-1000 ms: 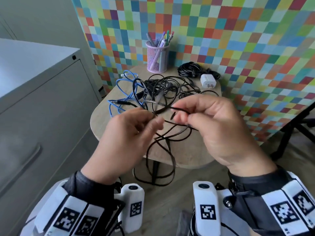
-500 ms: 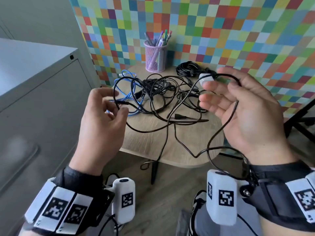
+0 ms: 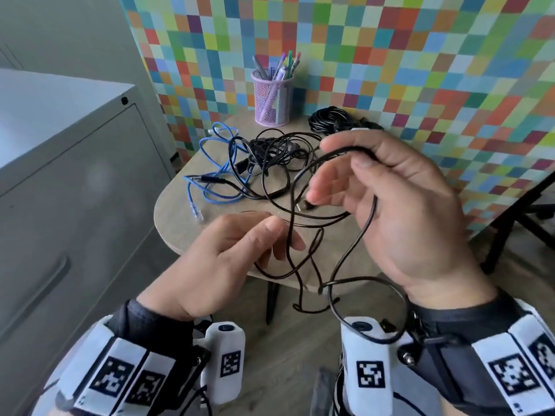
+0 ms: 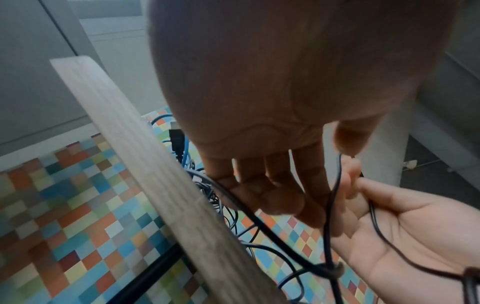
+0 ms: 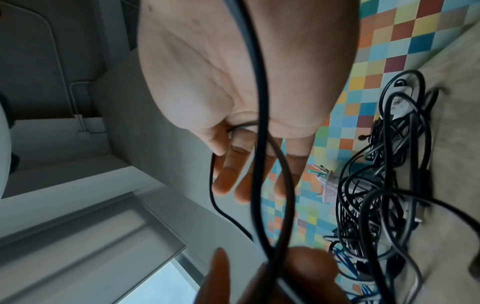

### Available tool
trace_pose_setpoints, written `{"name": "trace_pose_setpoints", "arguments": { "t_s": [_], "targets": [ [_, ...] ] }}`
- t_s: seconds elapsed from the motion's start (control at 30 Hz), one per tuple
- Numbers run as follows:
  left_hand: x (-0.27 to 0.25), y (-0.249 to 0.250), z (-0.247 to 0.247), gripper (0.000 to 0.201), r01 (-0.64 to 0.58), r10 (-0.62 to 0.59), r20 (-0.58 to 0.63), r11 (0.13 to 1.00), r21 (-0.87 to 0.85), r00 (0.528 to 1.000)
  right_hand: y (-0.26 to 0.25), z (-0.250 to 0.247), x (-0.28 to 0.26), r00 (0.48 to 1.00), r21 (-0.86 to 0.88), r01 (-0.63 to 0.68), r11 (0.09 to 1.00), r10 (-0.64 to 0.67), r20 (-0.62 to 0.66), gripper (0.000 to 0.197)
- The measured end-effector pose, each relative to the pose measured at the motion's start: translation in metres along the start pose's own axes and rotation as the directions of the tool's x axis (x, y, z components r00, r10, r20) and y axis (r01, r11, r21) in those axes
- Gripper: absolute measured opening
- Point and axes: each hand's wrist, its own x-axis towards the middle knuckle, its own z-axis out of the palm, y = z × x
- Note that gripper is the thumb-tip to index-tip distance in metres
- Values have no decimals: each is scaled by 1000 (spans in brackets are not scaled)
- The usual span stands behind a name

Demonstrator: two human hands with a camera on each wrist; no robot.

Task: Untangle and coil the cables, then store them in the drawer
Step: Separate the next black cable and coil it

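A long thin black cable [image 3: 372, 211] hangs between my hands in front of the small wooden table [image 3: 177, 229]. My left hand [image 3: 282, 235] pinches it between thumb and forefinger near the table's front edge. My right hand [image 3: 342, 153] is raised with its fingers nearly straight; the cable [image 5: 259, 86] hooks round the thumb, runs down the palm and loops round my wrist. A USB plug [image 3: 303, 205] shows just under the right fingertips. Behind lie a tangle of black cables [image 3: 270, 154] and a blue cable [image 3: 216, 175].
A grey metal cabinet with drawer fronts [image 3: 75, 205] stands to the left of the table. At the back are a purple mesh pen cup [image 3: 273, 97] and a coiled black bundle [image 3: 330, 120], against a chequered wall. A black chair leg [image 3: 510, 223] is at the right.
The hands spread apart along the cable. My left hand has since come back to the right and down, close under the right hand. The loop stays hooked on my raised right hand.
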Motion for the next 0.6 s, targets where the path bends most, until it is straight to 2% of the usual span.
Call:
{"name": "trace_pose_setpoints", "arguments": {
  "t_s": [0.1,0.17,0.27,0.33,0.4,0.5,0.57,0.6],
  "targets": [
    [2,-5,0,32,16,-13,-24,994,104,1000,-2,-11,3,999,-32,1,1000,-2,-50,32],
    [6,-8,-1,22,-17,34,-187,995,94,982,-2,-19,4,998,-112,-40,993,34,-49,33],
    [11,-5,-5,15,-132,114,-477,991,-4,871,-4,-28,2,985,-343,-151,927,168,22,35],
    [9,2,-6,13,-207,159,-544,978,-28,824,-5,-29,-1,960,-478,-186,858,262,97,37],
    [6,13,-2,11,-284,235,-518,959,-15,822,-5,-23,-5,942,-533,-194,823,308,131,36],
    [0,29,9,10,-372,327,-402,928,-36,855,-2,-5,-8,934,-569,-154,808,307,184,38],
    [-2,36,15,12,-383,326,-332,916,-123,885,3,10,-7,935,-550,-94,830,263,237,24],
    [-3,37,15,15,-386,324,-313,908,-162,893,5,14,-7,945,-532,-86,842,238,223,19]
  ]
}}
